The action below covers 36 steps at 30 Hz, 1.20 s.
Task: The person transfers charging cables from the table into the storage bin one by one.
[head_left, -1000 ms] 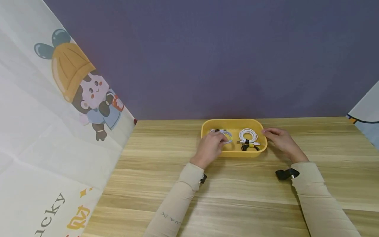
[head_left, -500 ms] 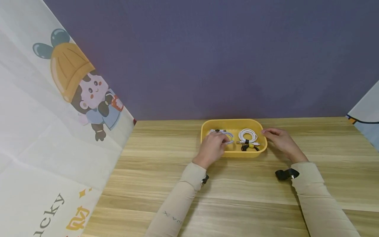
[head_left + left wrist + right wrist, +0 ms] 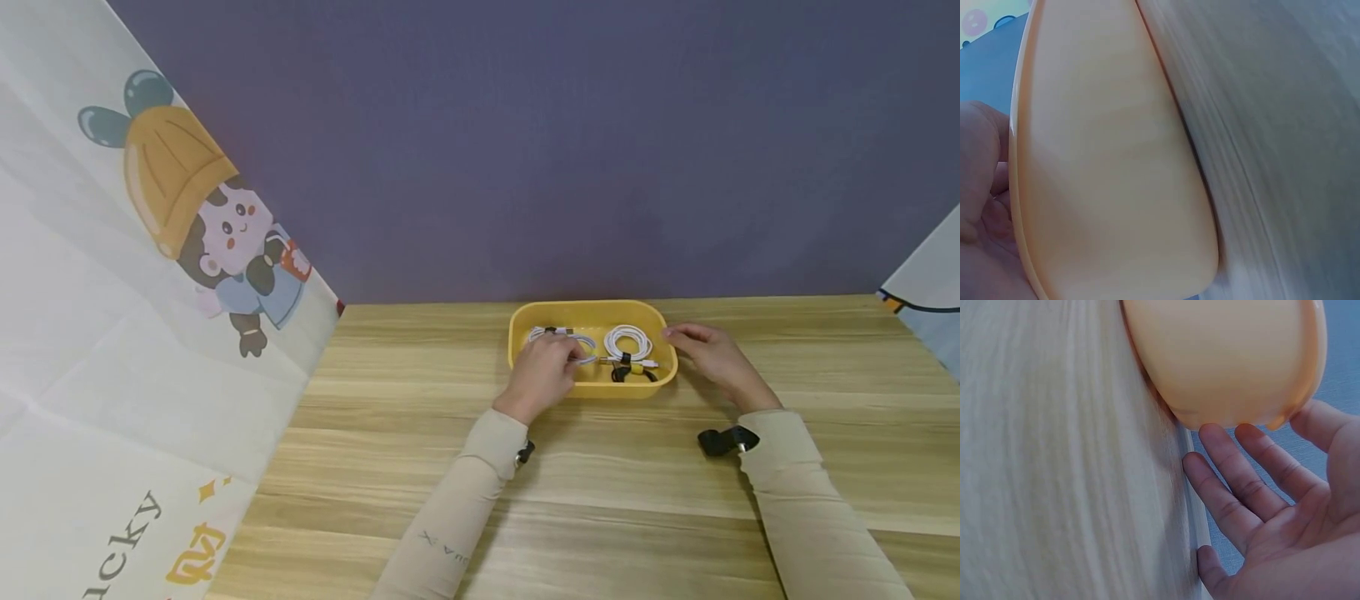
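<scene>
A yellow plastic bin (image 3: 585, 312) stands on the wooden table near its back edge. My left hand (image 3: 542, 371) reaches over the bin's front rim, thumb and fingertips pinching a coiled white cable (image 3: 587, 340). In the left wrist view the bin's wall hides that cable and the left fingertips. My right hand (image 3: 708, 354) holds the bin's right end, the thumb at the rim and straight fingers (image 3: 1229, 456) against the outer wall. Beside the left hand's coil lies another coiled white cable (image 3: 628, 327) with a black tie.
A black cable (image 3: 622, 374) with a yellow tie lies below the right coil, and more white cable (image 3: 535, 333) shows at the bin's left end. A dark blue panel (image 3: 525, 167) rises behind the table (image 3: 637, 517). A printed white sheet (image 3: 90, 350) hangs at left.
My left hand has slid slightly right inside the bin, and the white cable coil has shifted right with it. The right hand and the bin have stayed in place.
</scene>
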Tool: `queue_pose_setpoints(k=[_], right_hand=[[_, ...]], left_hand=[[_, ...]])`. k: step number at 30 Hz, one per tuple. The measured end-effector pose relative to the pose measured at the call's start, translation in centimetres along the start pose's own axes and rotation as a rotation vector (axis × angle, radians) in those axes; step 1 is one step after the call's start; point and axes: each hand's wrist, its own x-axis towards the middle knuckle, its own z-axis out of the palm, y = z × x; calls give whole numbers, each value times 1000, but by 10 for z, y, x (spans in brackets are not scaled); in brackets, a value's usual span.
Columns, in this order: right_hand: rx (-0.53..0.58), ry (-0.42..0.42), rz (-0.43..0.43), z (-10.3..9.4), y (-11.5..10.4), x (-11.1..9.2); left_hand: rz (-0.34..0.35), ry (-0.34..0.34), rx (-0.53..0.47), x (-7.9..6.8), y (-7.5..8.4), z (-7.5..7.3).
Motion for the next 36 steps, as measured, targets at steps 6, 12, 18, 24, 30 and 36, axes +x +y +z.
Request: queue_pose_setpoints(k=[6, 12, 18, 24, 30, 36], right_hand=[[-4, 10, 0, 0, 0, 0], [-3, 11, 12, 0, 0, 0], [-28, 18, 6, 0, 0, -1], [-55, 28, 5, -1, -1, -1], [-56, 29, -5, -1, -1, 0], [-55, 21, -14, -1, 0, 0]], left_hand=[[-14, -39, -52, 1, 0, 0], [-38, -84, -90, 2, -1, 1], [-66, -114, -125, 4, -1, 0], [-108, -166, -179, 3, 0, -3], [-131, -184, -196, 3, -1, -4], [-142, -210, -178, 3, -3, -4]])
